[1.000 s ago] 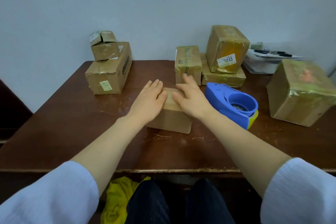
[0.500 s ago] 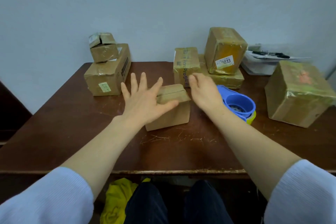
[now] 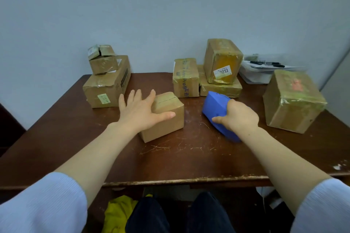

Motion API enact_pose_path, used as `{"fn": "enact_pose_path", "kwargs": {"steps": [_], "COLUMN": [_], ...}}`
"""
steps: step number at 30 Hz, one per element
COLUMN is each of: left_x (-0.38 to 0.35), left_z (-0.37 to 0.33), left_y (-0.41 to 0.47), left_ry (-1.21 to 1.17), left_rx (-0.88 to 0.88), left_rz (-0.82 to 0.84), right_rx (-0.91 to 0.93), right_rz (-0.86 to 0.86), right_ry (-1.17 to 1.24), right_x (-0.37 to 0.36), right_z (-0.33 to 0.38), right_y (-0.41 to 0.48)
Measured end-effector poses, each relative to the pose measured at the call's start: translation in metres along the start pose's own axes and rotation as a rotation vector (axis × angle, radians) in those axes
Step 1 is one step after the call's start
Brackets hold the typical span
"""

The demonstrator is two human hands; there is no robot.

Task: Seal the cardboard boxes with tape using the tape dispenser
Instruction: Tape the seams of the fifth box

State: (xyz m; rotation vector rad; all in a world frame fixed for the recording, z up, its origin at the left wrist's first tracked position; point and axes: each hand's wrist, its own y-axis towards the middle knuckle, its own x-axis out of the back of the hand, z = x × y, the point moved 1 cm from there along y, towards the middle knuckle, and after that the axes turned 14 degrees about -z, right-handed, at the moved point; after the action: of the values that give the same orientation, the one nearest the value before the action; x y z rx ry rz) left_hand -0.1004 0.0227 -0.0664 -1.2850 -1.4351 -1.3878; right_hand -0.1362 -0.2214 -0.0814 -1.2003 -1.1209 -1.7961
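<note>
Tape dispenser [image 3: 216, 108] had just been clasped by the right hand [image 3: 239, 117]; left hand [image 3: 141, 112], fingers spread, steadied the small box [image 3: 166, 117], so taping could start.

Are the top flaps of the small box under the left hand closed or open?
Closed: the small box shows flat flaps meeting at a seam.

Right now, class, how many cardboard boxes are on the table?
7. Two stacked at back left; one under the left hand; three at back centre; one at right. Others may be hidden.

Scratched brown table [image 3: 189, 162] with boxes [image 3: 166, 117]
</note>
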Motion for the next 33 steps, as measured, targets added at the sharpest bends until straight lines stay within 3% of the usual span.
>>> {"fn": "enact_pose_path", "kwargs": {"steps": [2,5,9,13,20,26,33], "left_x": [0.007,0.019,0.031,0.037,0.039,0.033,0.030], "left_z": [-0.007,-0.027,-0.059,-0.079,-0.084,-0.076,-0.064], "left_y": [0.002,0.006,0.010,0.021,0.029,0.033,0.056], "left_ry": [-0.195,-0.676,-1.082,-1.323,-1.432,-1.389,-1.168], "left_rx": [0.037,0.168,0.333,0.486,0.560,0.636,0.515], "left_rz": [-0.086,-0.189,-0.081,0.111,0.292,0.198,-0.007], "right_rx": [-0.028,-0.155,-0.324,-0.266,-0.201,-0.202,-0.226], "right_rz": [-0.046,-0.116,0.075,0.240,0.347,0.377,0.287], "right_ry": [0.131,0.468,1.156,1.396,1.383,1.386,1.243], "right_x": [0.013,0.033,0.050,0.051,0.050,0.057,0.069], "right_z": [-0.005,-0.016,-0.026,-0.027,-0.022,-0.013,0.013], "right_y": [0.001,0.004,0.001,-0.006,-0.005,-0.008,-0.014]}}
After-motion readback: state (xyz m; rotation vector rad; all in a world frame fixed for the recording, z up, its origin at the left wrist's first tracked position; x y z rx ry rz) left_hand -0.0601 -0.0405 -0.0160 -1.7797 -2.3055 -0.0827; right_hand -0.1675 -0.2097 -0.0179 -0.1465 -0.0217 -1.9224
